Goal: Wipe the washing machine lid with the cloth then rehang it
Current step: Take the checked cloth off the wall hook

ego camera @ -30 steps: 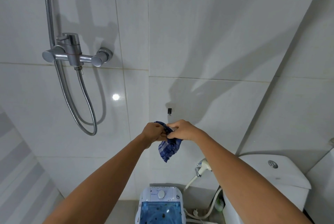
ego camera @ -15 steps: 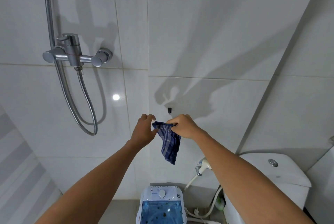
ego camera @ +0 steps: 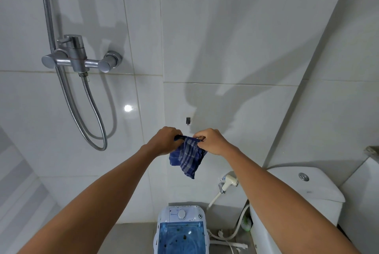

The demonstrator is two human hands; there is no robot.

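Observation:
A blue plaid cloth (ego camera: 187,158) hangs between my two hands in front of the white tiled wall. My left hand (ego camera: 165,143) grips its upper left edge, and my right hand (ego camera: 211,141) pinches its upper right edge. A small dark wall hook (ego camera: 188,120) sits just above and between the hands, apart from the cloth. Far below stands the small washing machine (ego camera: 181,231), whose translucent blue lid (ego camera: 180,239) carries dark specks.
A chrome shower mixer (ego camera: 77,58) with a looping metal hose (ego camera: 96,122) is on the wall at the left. A white toilet cistern (ego camera: 303,188) stands at the right, with a bidet sprayer (ego camera: 229,181) and hoses beside the machine.
My left hand has taken hold of the cloth's top edge again. Both hands have spread the cloth wider, just below the hook.

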